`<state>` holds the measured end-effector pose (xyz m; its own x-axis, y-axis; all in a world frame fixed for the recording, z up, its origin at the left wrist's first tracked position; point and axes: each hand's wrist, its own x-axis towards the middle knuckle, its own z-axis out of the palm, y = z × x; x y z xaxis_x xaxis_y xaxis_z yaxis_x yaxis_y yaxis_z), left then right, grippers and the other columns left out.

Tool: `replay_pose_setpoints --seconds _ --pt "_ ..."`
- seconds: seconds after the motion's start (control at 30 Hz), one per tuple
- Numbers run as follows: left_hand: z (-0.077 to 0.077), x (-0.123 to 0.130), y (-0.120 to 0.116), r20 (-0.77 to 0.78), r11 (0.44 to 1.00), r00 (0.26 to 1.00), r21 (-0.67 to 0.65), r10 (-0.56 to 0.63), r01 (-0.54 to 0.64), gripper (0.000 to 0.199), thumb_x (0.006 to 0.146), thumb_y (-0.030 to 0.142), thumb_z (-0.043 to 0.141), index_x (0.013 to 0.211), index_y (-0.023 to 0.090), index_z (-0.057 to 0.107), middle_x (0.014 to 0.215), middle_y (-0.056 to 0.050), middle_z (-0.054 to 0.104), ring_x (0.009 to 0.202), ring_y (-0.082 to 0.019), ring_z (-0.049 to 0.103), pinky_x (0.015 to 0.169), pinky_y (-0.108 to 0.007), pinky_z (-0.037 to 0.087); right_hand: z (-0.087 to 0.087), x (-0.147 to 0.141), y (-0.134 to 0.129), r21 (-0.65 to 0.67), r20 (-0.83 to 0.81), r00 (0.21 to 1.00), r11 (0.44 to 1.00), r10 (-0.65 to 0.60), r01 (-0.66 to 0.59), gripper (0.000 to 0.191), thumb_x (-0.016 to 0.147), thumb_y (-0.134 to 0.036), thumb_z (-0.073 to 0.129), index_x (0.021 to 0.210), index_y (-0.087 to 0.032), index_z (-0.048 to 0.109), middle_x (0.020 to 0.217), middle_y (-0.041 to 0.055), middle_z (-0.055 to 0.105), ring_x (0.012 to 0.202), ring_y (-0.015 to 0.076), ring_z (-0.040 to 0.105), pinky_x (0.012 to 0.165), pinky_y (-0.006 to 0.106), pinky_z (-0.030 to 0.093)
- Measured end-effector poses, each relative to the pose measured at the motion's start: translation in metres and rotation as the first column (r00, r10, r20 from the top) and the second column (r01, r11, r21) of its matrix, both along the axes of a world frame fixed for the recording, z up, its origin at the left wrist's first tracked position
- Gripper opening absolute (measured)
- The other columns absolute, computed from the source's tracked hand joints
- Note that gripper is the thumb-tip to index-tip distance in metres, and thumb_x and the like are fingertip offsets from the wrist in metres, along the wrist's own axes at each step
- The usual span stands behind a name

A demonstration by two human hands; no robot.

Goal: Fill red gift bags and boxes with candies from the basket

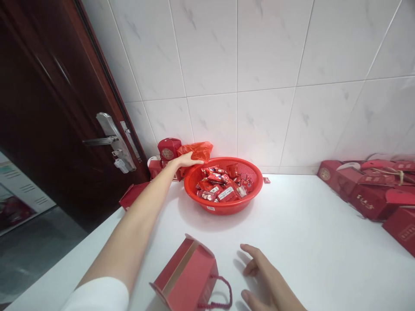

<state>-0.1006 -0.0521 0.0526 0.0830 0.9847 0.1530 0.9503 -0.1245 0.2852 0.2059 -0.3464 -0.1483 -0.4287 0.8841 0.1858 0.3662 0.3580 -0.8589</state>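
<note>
My left hand [189,160] reaches to the far side of the table, at an orange-red plastic bag [199,150] beside the basket; its fingers are partly hidden, so its grip is unclear. A red basket [223,209] holds several red-wrapped packets [227,194]. My right hand [264,276] hovers low over the table near the front, fingers apart and holding nothing. Left of it, a red gift box [191,276] lies tilted with a gap along its top and a dark red rope handle [230,293] on its right.
Red boxes [170,149] are stacked by the wall at the back left. More red boxes [369,194] lie piled at the right. A small packet [266,180] lies right of the basket. A dark door [55,86] with a metal handle [100,141] stands at the left.
</note>
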Motion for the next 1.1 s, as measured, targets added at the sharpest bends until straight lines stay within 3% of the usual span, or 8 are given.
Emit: replay_pose_setpoints --seconds 0.17,0.33,0.4,0.5,0.63,0.7,0.83,1.1 --pt "0.012 0.002 -0.027 -0.080 0.992 0.996 0.115 -0.037 0.046 0.071 0.077 0.046 0.071 0.140 0.018 0.054 0.143 -0.013 0.059 0.128 -0.032 0.057 0.108 -0.036 0.044 0.006 -0.002 -0.002 0.094 -0.021 1.000 0.996 0.006 -0.004 0.069 0.083 -0.025 0.060 0.146 -0.025 0.032 0.108 0.0083 0.062 0.095 0.0210 0.063 0.090 0.035 0.052" --pt "0.002 0.002 -0.056 -0.140 0.979 0.981 0.138 -0.131 0.150 0.035 0.084 0.037 0.061 0.113 0.020 0.072 0.121 -0.009 0.069 0.116 -0.028 0.063 0.107 -0.038 0.046 0.017 -0.003 -0.005 0.115 -0.004 1.000 0.993 -0.008 0.008 0.062 0.086 -0.027 0.058 0.144 -0.024 0.036 0.108 0.0092 0.063 0.094 0.0212 0.065 0.087 0.036 0.054" --pt "-0.002 0.005 -0.061 -0.156 0.967 0.973 0.167 -0.169 0.195 0.040 0.084 0.033 0.061 0.120 0.020 0.070 0.129 -0.010 0.064 0.124 -0.029 0.058 0.110 -0.038 0.043 0.021 -0.003 -0.006 0.115 0.012 1.000 0.993 -0.011 0.010 0.061 0.087 -0.027 0.058 0.144 -0.025 0.036 0.108 0.0089 0.062 0.095 0.0210 0.065 0.088 0.036 0.054" --pt "-0.001 0.016 -0.059 -0.188 0.958 0.967 0.197 -0.172 0.209 0.063 0.084 0.031 0.062 0.146 0.022 0.049 0.158 -0.011 0.036 0.140 -0.031 0.044 0.113 -0.038 0.041 0.023 -0.004 -0.007 0.110 0.026 0.999 0.994 -0.021 0.018 0.059 0.088 -0.028 0.056 0.143 -0.026 0.036 0.108 0.0089 0.062 0.095 0.0208 0.064 0.089 0.037 0.054" --pt "0.002 0.035 -0.037 -0.237 0.991 0.965 0.039 -0.116 0.128 0.096 0.078 0.049 0.072 0.158 0.034 0.023 0.169 -0.010 0.006 0.143 -0.041 0.039 0.110 -0.048 0.042 0.018 -0.004 -0.004 0.106 0.014 1.000 0.994 -0.013 0.012 0.061 0.087 -0.027 0.056 0.144 -0.024 0.034 0.105 0.0085 0.062 0.093 0.0205 0.063 0.088 0.037 0.053" --pt "0.000 0.039 -0.022 -0.210 0.998 0.976 -0.013 -0.060 0.059 0.097 0.075 0.053 0.073 0.157 0.035 0.024 0.167 -0.012 0.020 0.141 -0.042 0.041 0.111 -0.052 0.039 0.012 -0.004 -0.002 0.097 0.006 1.000 0.995 -0.004 0.004 0.063 0.087 -0.026 0.056 0.145 -0.024 0.032 0.104 0.0079 0.061 0.093 0.0206 0.063 0.089 0.037 0.052" --pt "-0.011 0.033 0.001 -0.138 0.995 0.986 0.038 0.093 -0.089 0.059 0.089 0.040 0.058 0.145 0.023 0.050 0.142 -0.017 0.058 0.131 -0.039 0.054 0.105 -0.050 0.045 0.000 -0.003 0.001 0.079 -0.012 1.000 0.997 0.008 -0.007 0.068 0.083 -0.027 0.059 0.146 -0.025 0.031 0.106 0.0081 0.059 0.094 0.0209 0.061 0.088 0.037 0.051" --pt "-0.030 -0.001 0.008 -0.141 0.967 0.957 0.064 0.255 -0.248 0.025 0.083 0.031 0.060 0.099 0.014 0.071 0.111 -0.023 0.071 0.112 -0.042 0.065 0.088 -0.051 0.052 -0.007 -0.004 0.005 0.008 0.018 1.000 1.000 0.021 -0.021 0.074 0.075 -0.020 0.060 0.144 -0.027 0.034 0.107 0.0078 0.059 0.097 0.0224 0.061 0.090 0.039 0.051"
